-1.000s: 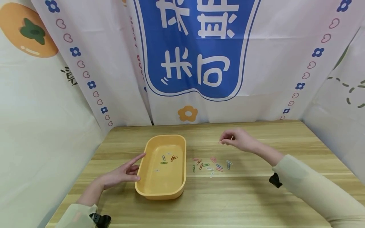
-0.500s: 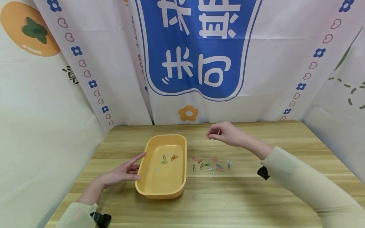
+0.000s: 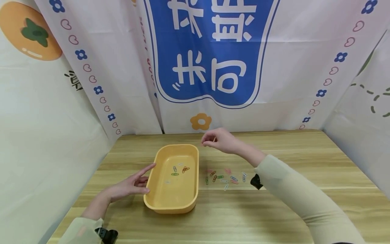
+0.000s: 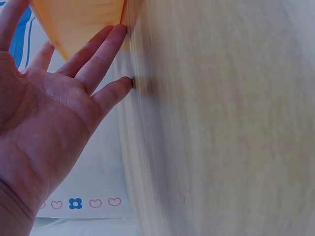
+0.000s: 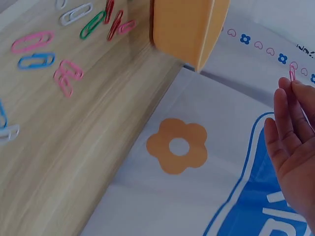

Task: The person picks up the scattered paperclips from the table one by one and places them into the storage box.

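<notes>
Pinched between the thumb and fingertips of my right hand [image 3: 221, 139] is a pink paper clip [image 5: 292, 73], held up beyond the far right corner of a yellow plastic tray [image 3: 146, 200]. My left hand [image 3: 129, 184] rests against the tray's left side, fingers spread, with a fingertip and the thumb at the rim. In the left wrist view the left palm and its extended fingers [image 4: 101, 59] show beside the tray wall. Several paper clips lie in the tray, among them a green paper clip [image 3: 175, 174] and a blue paper clip [image 3: 175, 168].
Right of the tray, several loose paper clips in pink, red, green, blue and white are scattered on the wooden table [image 3: 274, 210], including a white paper clip [image 5: 76, 14]. A printed cloth [image 3: 134, 112] hangs behind the table's far edge, and more cloth stands at both sides.
My right hand has moved left, and slightly away from me, toward the tray with the pink paper clip. The left hand and tray have stayed in place.
</notes>
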A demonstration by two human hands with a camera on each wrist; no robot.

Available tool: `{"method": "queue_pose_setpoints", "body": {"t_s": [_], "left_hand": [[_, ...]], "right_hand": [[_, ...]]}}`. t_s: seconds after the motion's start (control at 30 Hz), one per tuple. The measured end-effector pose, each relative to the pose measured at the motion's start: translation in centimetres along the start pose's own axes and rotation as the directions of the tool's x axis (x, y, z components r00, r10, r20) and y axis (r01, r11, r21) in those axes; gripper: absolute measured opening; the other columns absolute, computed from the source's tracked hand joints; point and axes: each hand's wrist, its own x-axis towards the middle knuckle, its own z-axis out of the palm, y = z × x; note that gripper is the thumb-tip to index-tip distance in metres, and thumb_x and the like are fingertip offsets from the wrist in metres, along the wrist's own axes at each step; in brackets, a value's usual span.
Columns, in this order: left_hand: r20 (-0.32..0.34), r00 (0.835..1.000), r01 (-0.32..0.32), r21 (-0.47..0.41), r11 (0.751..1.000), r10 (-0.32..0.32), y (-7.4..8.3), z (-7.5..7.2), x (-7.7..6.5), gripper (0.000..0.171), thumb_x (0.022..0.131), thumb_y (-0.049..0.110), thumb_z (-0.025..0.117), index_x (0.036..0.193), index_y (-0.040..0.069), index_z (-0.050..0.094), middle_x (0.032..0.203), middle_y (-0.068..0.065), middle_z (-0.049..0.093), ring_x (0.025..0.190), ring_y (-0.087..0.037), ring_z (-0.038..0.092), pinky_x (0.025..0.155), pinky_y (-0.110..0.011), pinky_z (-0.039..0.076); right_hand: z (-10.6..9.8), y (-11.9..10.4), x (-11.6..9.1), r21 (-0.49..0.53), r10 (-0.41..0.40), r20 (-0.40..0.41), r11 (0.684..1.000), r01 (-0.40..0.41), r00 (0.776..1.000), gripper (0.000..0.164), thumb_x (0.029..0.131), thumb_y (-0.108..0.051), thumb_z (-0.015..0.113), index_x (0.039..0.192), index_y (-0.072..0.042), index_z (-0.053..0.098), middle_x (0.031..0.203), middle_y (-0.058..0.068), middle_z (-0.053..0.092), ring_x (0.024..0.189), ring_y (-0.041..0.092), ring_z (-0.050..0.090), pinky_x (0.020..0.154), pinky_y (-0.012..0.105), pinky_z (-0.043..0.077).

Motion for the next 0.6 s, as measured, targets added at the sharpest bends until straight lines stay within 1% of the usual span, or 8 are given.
{"method": "queue_pose_setpoints", "body": {"t_s": [0.13, 0.23, 0.27, 0.33, 0.43, 0.6], "left_hand": [[-0.006, 1.000, 0.007, 0.007, 1.000, -0.007, 0.1, 0.0, 0.0, 0.088, 0.096, 0.009, 0.061, 0.158, 0.020, 0.000, 0.146, -0.039, 0.027, 0.129, -0.044, 0.041, 0.099, -0.042, 0.045], [-0.008, 1.000, 0.013, 0.010, 1.000, -0.013, 0.1, 0.1, -0.1, 0.087, 0.096, 0.009, 0.061, 0.158, 0.020, 0.000, 0.146, -0.039, 0.027, 0.129, -0.044, 0.041, 0.100, -0.043, 0.044], [-0.008, 1.000, 0.013, 0.009, 1.000, -0.013, 0.1, 0.1, -0.1, 0.088, 0.096, 0.009, 0.061, 0.158, 0.020, 0.000, 0.146, -0.039, 0.027, 0.129, -0.044, 0.041, 0.100, -0.043, 0.044], [-0.006, 1.000, 0.012, 0.009, 1.000, -0.012, 0.1, 0.1, -0.1, 0.088, 0.096, 0.009, 0.061, 0.158, 0.020, 0.000, 0.146, -0.038, 0.028, 0.129, -0.044, 0.042, 0.100, -0.042, 0.045], [-0.002, 1.000, 0.009, 0.005, 1.000, -0.009, 0.2, 0.1, -0.1, 0.088, 0.096, 0.009, 0.061, 0.157, 0.020, -0.001, 0.146, -0.038, 0.029, 0.128, -0.042, 0.043, 0.099, -0.041, 0.045], [0.005, 1.000, -0.001, -0.001, 1.000, 0.001, 0.1, 0.0, 0.0, 0.087, 0.096, 0.008, 0.060, 0.157, 0.019, -0.001, 0.146, -0.038, 0.029, 0.128, -0.042, 0.043, 0.099, -0.040, 0.045]], "right_hand": [[1.7, -0.1, 1.3, -0.003, -0.004, 0.029, 1.000, 0.005, 1.000, 0.007, 0.094, -0.010, 0.065, 0.093, -0.010, 0.072, 0.088, 0.001, 0.070, 0.072, 0.009, 0.057, 0.064, 0.025, 0.049], [3.0, -0.3, 2.1, -0.020, -0.007, 0.064, 1.000, 0.008, 0.998, 0.008, 0.095, -0.011, 0.064, 0.095, -0.009, 0.072, 0.089, 0.001, 0.070, 0.073, 0.008, 0.057, 0.064, 0.023, 0.049], [3.4, -0.3, 2.4, -0.030, -0.004, 0.073, 1.000, 0.006, 0.997, 0.008, 0.095, -0.011, 0.064, 0.095, -0.009, 0.072, 0.089, 0.000, 0.070, 0.074, 0.007, 0.058, 0.065, 0.023, 0.049], [4.1, -0.4, 2.9, -0.040, 0.005, 0.088, 0.999, -0.001, 0.996, 0.009, 0.096, -0.011, 0.063, 0.096, -0.010, 0.071, 0.090, 0.001, 0.071, 0.076, 0.007, 0.059, 0.067, 0.022, 0.050], [5.0, -0.4, 3.7, -0.057, 0.013, 0.098, 0.998, -0.007, 0.995, 0.009, 0.096, -0.011, 0.063, 0.096, -0.009, 0.072, 0.089, -0.001, 0.070, 0.078, 0.007, 0.060, 0.070, 0.022, 0.050], [6.2, -0.3, 4.7, -0.092, 0.030, 0.096, 0.996, -0.021, 0.995, 0.009, 0.095, -0.013, 0.064, 0.096, -0.008, 0.072, 0.086, -0.006, 0.068, 0.076, 0.007, 0.059, 0.070, 0.021, 0.049]]}}
